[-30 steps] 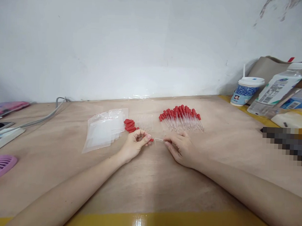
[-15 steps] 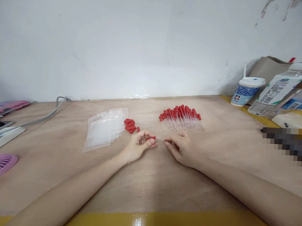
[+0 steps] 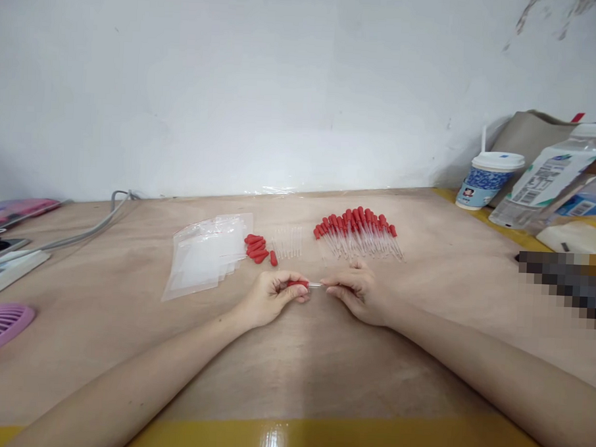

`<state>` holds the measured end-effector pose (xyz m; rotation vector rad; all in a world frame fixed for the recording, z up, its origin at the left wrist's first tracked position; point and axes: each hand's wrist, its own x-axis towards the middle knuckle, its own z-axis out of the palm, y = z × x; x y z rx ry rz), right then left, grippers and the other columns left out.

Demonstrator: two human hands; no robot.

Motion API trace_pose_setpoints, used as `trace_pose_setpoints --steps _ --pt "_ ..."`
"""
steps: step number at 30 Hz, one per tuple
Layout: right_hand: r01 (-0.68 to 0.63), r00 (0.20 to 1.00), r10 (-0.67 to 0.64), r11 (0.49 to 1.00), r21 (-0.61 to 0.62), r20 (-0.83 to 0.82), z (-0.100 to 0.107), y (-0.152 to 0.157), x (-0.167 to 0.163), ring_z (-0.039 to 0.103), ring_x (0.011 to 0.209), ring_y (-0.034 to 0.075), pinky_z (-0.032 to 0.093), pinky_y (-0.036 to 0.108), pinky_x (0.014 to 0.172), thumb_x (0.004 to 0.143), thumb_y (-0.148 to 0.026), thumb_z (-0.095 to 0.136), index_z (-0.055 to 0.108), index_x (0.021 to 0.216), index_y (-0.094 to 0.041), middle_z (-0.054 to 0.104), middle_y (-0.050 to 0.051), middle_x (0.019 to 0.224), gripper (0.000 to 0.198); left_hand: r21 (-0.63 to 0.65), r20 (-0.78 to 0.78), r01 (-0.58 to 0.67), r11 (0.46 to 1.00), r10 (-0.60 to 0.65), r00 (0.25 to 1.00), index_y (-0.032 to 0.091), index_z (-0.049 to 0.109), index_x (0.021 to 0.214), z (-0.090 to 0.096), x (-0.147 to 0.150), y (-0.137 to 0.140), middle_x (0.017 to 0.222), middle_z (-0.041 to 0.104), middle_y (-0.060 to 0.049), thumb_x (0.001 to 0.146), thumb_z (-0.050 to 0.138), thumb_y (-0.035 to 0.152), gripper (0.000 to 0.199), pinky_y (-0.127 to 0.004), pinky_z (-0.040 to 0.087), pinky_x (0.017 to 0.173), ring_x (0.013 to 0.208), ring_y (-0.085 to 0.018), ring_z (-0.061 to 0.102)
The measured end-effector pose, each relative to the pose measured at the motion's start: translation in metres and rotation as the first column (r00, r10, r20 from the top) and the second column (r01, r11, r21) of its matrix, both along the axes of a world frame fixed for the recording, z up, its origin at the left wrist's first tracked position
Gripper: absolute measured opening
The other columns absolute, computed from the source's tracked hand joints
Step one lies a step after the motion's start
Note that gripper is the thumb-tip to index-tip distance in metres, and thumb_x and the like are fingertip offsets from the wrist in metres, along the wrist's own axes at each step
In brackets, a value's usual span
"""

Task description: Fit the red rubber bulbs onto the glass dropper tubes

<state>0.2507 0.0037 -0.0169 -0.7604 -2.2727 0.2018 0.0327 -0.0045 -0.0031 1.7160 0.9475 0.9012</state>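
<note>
Between the fingers of my left hand is a red rubber dropper bulb, its open end facing right. My right hand pinches a thin clear glass dropper tube, whose left end meets the bulb's mouth; how deep it sits inside I cannot tell. Beyond my hands lie a small heap of loose red bulbs, a single bulb apart from it, and a row of clear tubes. Several droppers with red bulbs fitted lie in a fan to the right.
Clear plastic bags lie overlapped at left. A grey cable runs to a white power strip, with a pink slatted object nearer. At right stand a paper cup and a tilted plastic bottle. A wall closes the back.
The bulb and tube have come into line, roughly level, where before they met at an angle. Both hands have shifted slightly; the single loose bulb now shows fully.
</note>
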Motion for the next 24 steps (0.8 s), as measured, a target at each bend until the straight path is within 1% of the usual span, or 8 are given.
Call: trace_pose_setpoints --steps 4,9,11,15,17,19,21,24 --pt "-0.02 0.998 0.019 1.0 0.014 0.063 0.001 0.002 0.003 0.051 0.056 0.01 0.03 0.032 0.069 0.087 -0.023 0.045 0.063 0.089 -0.024 0.068 -0.002 0.075 0.018 -0.017 -0.046 0.02 1.0 -0.021 0.999 0.014 0.065 0.083 -0.001 0.0 -0.003 0.068 0.067 -0.004 0.076 0.061 0.03 0.018 -0.028 0.054 0.068 0.066 -0.015 0.065" --pt "0.077 0.982 -0.109 0.978 0.196 0.157 0.005 -0.003 0.0 0.049 0.055 0.012 0.028 0.031 0.065 0.086 -0.019 0.043 0.062 0.084 -0.02 0.063 0.001 0.067 0.019 -0.006 -0.061 -0.023 1.0 0.023 0.998 0.015 0.066 0.085 -0.005 0.003 -0.003 0.071 0.067 -0.004 0.076 0.06 0.032 0.02 -0.028 0.054 0.066 0.065 -0.015 0.065" --pt "0.083 0.976 -0.123 0.973 0.213 0.181 0.005 -0.005 -0.002 0.05 0.06 0.014 0.029 0.031 0.065 0.087 -0.017 0.041 0.061 0.084 -0.018 0.062 0.003 0.067 0.021 0.028 -0.08 -0.041 0.999 0.043 0.996 0.015 0.065 0.086 -0.005 0.003 -0.002 0.07 0.067 -0.003 0.077 0.06 0.032 0.021 -0.028 0.053 0.066 0.065 -0.015 0.064" --pt "0.076 0.983 -0.094 0.99 0.119 0.158 0.006 -0.005 0.0 0.053 0.07 0.016 0.037 0.03 0.069 0.089 -0.022 0.039 0.057 0.089 -0.016 0.062 0.006 0.077 0.019 0.116 -0.173 -0.05 0.992 0.07 0.982 0.015 0.065 0.094 -0.001 0.001 0.0 0.078 0.069 -0.005 0.076 0.061 0.031 0.024 -0.028 0.052 0.067 0.071 -0.017 0.064" --pt "0.082 0.987 -0.091 0.994 0.072 0.136 0.006 -0.005 0.003 0.054 0.073 0.017 0.04 0.029 0.067 0.088 -0.024 0.041 0.055 0.089 -0.016 0.061 0.007 0.081 0.016 0.169 -0.216 -0.038 0.985 0.075 0.973 0.016 0.062 0.101 0.002 -0.001 0.001 0.087 0.069 -0.006 0.077 0.06 0.031 0.028 -0.028 0.051 0.068 0.076 -0.018 0.064" --pt "0.08 0.988 -0.086 0.996 0.05 0.125 0.006 -0.004 0.005 0.053 0.073 0.016 0.041 0.027 0.064 0.088 -0.023 0.041 0.054 0.087 -0.016 0.059 0.007 0.08 0.015 0.245 -0.259 -0.016 0.969 0.081 0.962 0.017 0.061 0.104 0.004 -0.002 0.0 0.094 0.068 -0.006 0.08 0.056 0.031 0.028 -0.028 0.05 0.07 0.08 -0.017 0.063" --pt "0.077 0.989 -0.083 0.996 0.05 0.123 0.004 -0.004 0.006 0.052 0.071 0.016 0.041 0.026 0.063 0.089 -0.023 0.039 0.054 0.084 -0.016 0.058 0.006 0.077 0.017 0.347 -0.318 0.014 0.938 0.103 0.943 0.019 0.063 0.101 0.005 -0.003 0.0 0.093 0.067 -0.004 0.083 0.052 0.03 0.024 -0.027 0.049 0.07 0.08 -0.016 0.062" --pt "0.089 0.987 -0.097 0.994 0.068 0.131 0.001 -0.004 0.005 0.051 0.071 0.016 0.04 0.027 0.063 0.09 -0.023 0.037 0.054 0.084 -0.016 0.058 0.006 0.076 0.019 0.485 -0.38 0.052 0.873 0.157 0.911 0.019 0.067 0.095 0.007 -0.004 0.0 0.083 0.065 -0.003 0.084 0.052 0.028 0.02 -0.026 0.047 0.068 0.074 -0.014 0.059"
